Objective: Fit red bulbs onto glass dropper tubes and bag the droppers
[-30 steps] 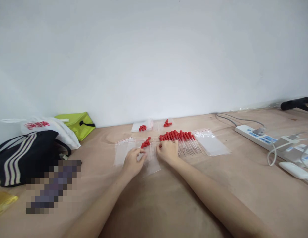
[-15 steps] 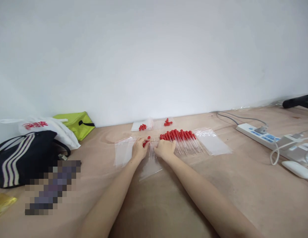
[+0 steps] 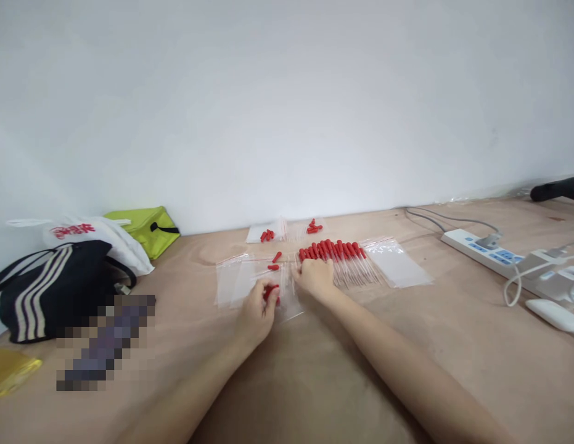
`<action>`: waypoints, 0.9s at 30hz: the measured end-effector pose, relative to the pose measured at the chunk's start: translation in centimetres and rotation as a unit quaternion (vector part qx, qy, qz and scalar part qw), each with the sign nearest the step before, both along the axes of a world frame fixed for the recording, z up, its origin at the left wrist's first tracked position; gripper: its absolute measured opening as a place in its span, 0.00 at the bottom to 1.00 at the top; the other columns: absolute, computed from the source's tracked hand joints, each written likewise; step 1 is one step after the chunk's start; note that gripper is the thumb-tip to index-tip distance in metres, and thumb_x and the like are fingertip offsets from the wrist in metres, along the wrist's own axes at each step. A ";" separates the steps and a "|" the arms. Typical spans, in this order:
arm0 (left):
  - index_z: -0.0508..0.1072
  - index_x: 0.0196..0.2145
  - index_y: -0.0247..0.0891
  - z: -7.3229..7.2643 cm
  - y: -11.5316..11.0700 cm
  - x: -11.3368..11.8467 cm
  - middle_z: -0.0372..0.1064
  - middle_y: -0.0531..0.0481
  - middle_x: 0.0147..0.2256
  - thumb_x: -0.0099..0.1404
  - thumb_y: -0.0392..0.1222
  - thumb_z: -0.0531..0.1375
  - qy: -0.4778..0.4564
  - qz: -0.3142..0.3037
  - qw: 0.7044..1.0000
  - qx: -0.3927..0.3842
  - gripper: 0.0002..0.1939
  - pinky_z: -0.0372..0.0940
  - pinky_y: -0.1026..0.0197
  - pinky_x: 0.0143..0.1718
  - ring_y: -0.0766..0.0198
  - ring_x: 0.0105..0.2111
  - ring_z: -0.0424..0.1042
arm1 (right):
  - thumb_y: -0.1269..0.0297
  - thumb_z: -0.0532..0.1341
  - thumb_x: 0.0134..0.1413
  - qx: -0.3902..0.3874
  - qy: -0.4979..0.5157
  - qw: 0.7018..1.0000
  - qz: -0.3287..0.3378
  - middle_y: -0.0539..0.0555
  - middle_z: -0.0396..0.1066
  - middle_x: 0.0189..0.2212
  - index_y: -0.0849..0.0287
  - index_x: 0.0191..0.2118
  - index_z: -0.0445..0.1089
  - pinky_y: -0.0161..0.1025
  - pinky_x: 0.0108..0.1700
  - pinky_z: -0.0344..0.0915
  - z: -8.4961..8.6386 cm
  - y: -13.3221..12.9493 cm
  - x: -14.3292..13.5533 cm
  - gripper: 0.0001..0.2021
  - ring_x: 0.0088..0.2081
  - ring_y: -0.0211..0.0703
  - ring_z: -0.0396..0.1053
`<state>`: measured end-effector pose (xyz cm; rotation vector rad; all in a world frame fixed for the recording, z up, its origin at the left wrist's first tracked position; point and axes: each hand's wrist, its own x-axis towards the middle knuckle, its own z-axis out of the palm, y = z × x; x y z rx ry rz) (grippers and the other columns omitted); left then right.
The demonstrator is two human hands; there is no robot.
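Observation:
My left hand (image 3: 259,312) is closed around several red rubber bulbs (image 3: 270,291), low over the front edge of the clear zip bags (image 3: 240,290). Two loose red bulbs (image 3: 273,267) lie just beyond it. My right hand (image 3: 315,275) has its fingers curled together at the left end of a row of droppers (image 3: 346,259), thin clear tubes topped with red bulbs. What its fingertips grip, if anything, is hidden. Thin clear tubes lie on the bags between my hands, hard to make out.
Against the wall, more red bulbs (image 3: 267,235) and clear tubes lie on bags. Another zip bag (image 3: 397,262) is right of the droppers. A power strip (image 3: 481,248) with cables stands at right. A black bag (image 3: 60,290), white plastic bag (image 3: 129,246) and green bag (image 3: 148,228) sit at left.
My left hand has drawn back toward me from the tubes, and red bulbs now show in its fingers. Two bulbs lie uncovered behind it. My right hand has shifted slightly right.

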<state>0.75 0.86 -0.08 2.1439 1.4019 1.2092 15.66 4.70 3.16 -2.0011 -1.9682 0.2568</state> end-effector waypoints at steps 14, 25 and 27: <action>0.61 0.32 0.38 -0.9 -0.7 -0.5 0.65 0.52 0.29 0.63 0.41 0.49 -0.004 -0.102 0.986 -0.129 0.05 0.61 0.63 0.33 0.64 0.30 0.66 | 0.75 0.46 0.55 0.241 0.074 0.936 0.244 0.56 0.69 0.36 0.59 0.46 0.61 0.39 0.36 0.54 -5.6 -5.9 8.2 0.14 0.33 0.41 0.65; 0.66 0.37 0.38 -0.8 -1.6 -0.2 0.68 0.52 0.32 0.60 0.40 0.53 0.040 -0.127 0.985 -0.107 0.07 0.63 0.64 0.34 0.66 0.32 0.68 | 0.69 0.50 0.56 0.205 0.137 0.922 0.299 0.51 0.68 0.28 0.58 0.36 0.65 0.39 0.37 0.50 -4.5 -7.2 6.9 0.07 0.29 0.36 0.62; 0.67 0.37 0.39 -0.9 -1.6 -0.3 0.69 0.52 0.33 0.60 0.41 0.54 0.052 -0.124 0.986 -0.096 0.07 0.63 0.64 0.35 0.65 0.32 0.68 | 0.69 0.50 0.56 0.200 0.138 0.922 0.303 0.51 0.68 0.29 0.59 0.36 0.65 0.39 0.38 0.50 -4.5 -7.3 6.7 0.07 0.30 0.36 0.62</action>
